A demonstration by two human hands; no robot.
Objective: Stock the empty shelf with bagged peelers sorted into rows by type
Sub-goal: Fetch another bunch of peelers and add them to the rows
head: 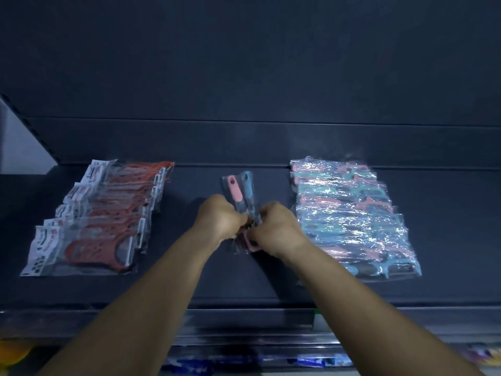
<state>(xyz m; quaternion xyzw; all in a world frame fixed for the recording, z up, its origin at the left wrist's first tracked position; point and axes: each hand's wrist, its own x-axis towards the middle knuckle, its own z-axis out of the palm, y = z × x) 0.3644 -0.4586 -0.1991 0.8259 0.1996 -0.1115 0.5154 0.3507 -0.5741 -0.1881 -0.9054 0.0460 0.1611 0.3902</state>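
Observation:
On the dark shelf [244, 280] lie two rows of bagged peelers. A row of orange peelers in clear bags with white header cards [100, 215] runs along the left. Along the right, a row of pink and blue peelers in shiny clear bags [349, 218] overlaps from back to front. Between them, my left hand [219, 217] and my right hand [276, 229] meet over a small bundle of bagged peelers [241, 189] with one pink and one blue handle pointing away from me. Both hands grip this bundle; its near end is hidden under my fingers.
The dark back panel [244, 77] rises behind the shelf, with a pale wall [19, 142] at far left. Below the shelf's front edge [244, 313], a lower shelf holds blue packages [311, 360] and a yellow item [13, 351].

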